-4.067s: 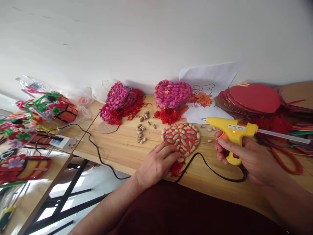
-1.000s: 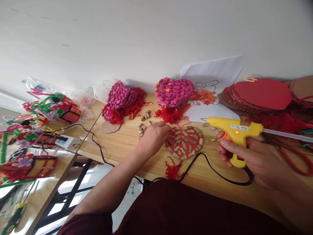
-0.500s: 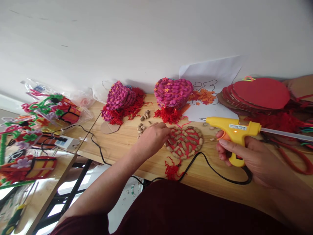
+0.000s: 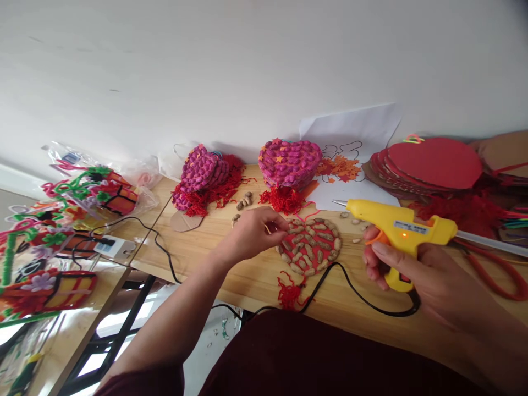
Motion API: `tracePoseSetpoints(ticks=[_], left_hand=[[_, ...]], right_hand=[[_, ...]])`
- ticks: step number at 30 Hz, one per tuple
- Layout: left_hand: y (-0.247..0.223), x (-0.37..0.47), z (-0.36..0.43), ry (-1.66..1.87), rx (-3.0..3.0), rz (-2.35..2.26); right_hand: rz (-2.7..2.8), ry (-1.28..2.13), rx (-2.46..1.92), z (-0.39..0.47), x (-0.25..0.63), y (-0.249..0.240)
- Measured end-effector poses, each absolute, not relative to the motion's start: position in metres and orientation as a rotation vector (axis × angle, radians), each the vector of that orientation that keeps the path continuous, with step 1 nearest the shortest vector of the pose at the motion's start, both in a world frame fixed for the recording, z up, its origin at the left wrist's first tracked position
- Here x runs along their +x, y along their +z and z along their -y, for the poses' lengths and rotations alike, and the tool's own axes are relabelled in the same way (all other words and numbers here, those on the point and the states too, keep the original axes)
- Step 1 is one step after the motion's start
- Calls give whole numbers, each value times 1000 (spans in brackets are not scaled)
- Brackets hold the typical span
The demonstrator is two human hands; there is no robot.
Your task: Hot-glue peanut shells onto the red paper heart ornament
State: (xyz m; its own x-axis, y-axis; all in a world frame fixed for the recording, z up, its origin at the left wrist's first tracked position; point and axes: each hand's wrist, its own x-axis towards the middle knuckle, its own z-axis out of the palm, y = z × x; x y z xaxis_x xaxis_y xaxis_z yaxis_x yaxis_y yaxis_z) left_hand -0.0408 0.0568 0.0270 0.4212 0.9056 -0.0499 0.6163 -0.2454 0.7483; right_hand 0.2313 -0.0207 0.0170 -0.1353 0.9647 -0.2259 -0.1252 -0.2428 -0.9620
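My right hand (image 4: 406, 264) is wrapped round a yellow glue gun (image 4: 396, 223), fingers at its orange trigger, a small light glowing on its side. The nozzle points left, and a clear glue stick (image 4: 490, 242) sticks out of its back. Peanuts in their shells cover a red heart-shaped piece (image 4: 307, 247) lying flat on the table. At its left edge is my left hand (image 4: 259, 234), thumb and fingertips pinched together; anything between them is too small or hidden to name. A red yarn tassel (image 4: 292, 296) hangs from the heart's lower tip.
Loose peanuts (image 4: 245, 201) lie behind my left hand. Purple peanut-covered hearts (image 4: 290, 162) stand along the wall beside paper with orange cutouts (image 4: 341, 168). Red cardboard hearts (image 4: 437, 162) are stacked at right, near red-handled scissors (image 4: 495, 270). A black cord (image 4: 350, 291) crosses the table.
My left hand has lifted slightly and its wrist has turned, showing a gap between thumb and finger. The glue gun has tilted a little, its back end lower. The view has shifted slightly.
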Motion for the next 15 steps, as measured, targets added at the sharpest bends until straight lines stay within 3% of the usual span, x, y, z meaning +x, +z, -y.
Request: tracePoseSetpoints(ticks=[6, 15], left_hand=[[24, -36, -50, 687, 907, -965], [20, -19, -38, 661, 675, -819]], right_hand=[[1125, 1495, -1204, 38, 221, 25], [1264, 1496, -1187, 53, 230, 13]])
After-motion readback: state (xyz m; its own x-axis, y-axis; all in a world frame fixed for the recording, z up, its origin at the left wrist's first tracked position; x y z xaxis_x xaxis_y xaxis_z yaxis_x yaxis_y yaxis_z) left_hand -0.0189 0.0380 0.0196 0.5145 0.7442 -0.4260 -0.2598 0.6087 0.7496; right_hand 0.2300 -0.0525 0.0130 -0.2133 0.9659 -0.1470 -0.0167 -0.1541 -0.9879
